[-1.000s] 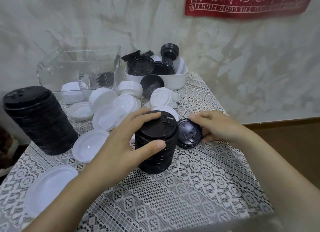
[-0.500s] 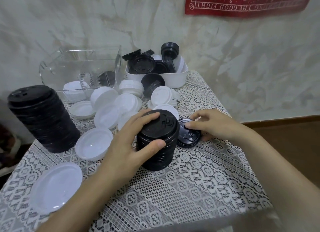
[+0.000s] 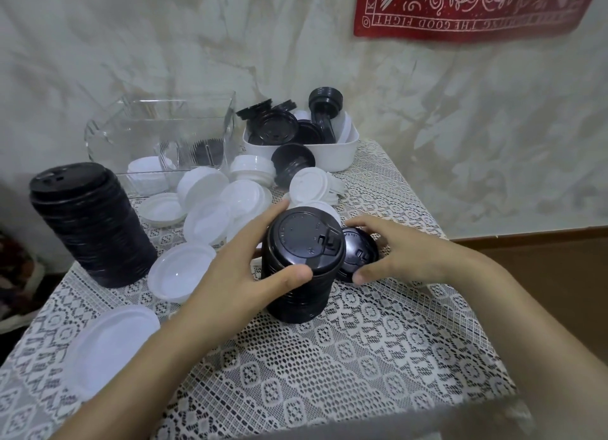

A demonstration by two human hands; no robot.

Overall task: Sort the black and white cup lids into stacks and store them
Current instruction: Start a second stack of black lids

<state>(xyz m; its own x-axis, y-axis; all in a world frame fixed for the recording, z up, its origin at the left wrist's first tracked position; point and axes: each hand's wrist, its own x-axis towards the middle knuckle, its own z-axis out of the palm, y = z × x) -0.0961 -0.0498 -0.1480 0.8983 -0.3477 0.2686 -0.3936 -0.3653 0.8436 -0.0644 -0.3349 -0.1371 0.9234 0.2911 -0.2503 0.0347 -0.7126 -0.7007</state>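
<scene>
A short stack of black lids [image 3: 301,268] stands mid-table. My left hand [image 3: 243,268] grips it, thumb on the front, fingers round the back. Just right of the stack lies a single black lid [image 3: 360,253]; my right hand [image 3: 404,255] pinches it between thumb and fingers. A tall stack of black lids [image 3: 88,222] stands at the left. Several loose white lids [image 3: 207,219] lie scattered behind and left of my hands. One large white lid [image 3: 108,347] lies at the near left.
A clear plastic bin [image 3: 164,133] stands at the back left with white lids in it. A white tub [image 3: 329,153] at the back holds mixed black and white lids. The lace-covered table [image 3: 329,357] ends at the right and near edges; a wall is behind.
My right hand has curled round the single black lid, thumb now under its near rim. My left hand keeps hold of the short black stack. The view has shifted slightly.
</scene>
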